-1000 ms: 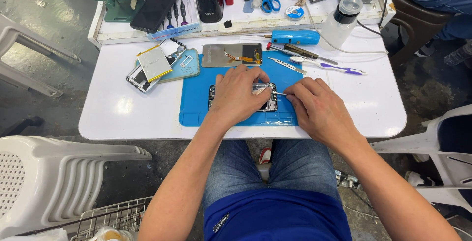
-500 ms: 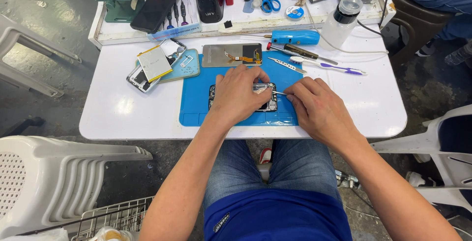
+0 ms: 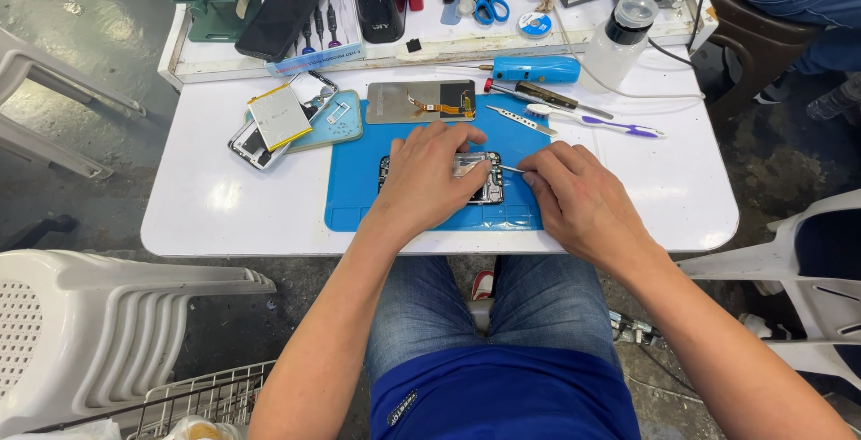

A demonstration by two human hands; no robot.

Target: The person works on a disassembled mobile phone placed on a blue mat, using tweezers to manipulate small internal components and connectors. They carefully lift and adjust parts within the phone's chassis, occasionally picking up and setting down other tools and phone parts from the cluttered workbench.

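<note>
While both hands work at the middle of the blue mat, the following conditions apply.

Work surface: white table (image 3: pixel 215 216); blue mat (image 3: pixel 359 198) lies centred on it, its front edge close to the table's near edge.
Workpiece: opened phone (image 3: pixel 489 191), back cover off, lying flat on the mat, mostly hidden under the left hand.
Long axis: runs left to right, parallel to the table's near edge; which end is the top cannot be told.
Left hand (image 3: pixel 426 180): palm down on the phone, fingers together and curled over its far edge, pressing it flat.
Right hand (image 3: pixel 574 198): thumb and fingers pinched on a thin metal tool (image 3: pixel 509 168), whose tip meets the phone's right end.
Open room, left: bare table surface between the mat and the table's left edge.
Open room, right: bare strip beyond the right hand up to the table's right edge.
Far side: crowded; a display panel (image 3: pixel 421 101) at the mat's far edge, a blue screwdriver (image 3: pixel 536 69) just beyond, and a white-and-purple brush (image 3: pixel 610 123) near the right hand.
Far left: a battery (image 3: pixel 280 117) resting on loose phone parts just beside the mat.
Change from earlier frames: none visible; both hands, tool and phone keep the same places and grip.
</note>
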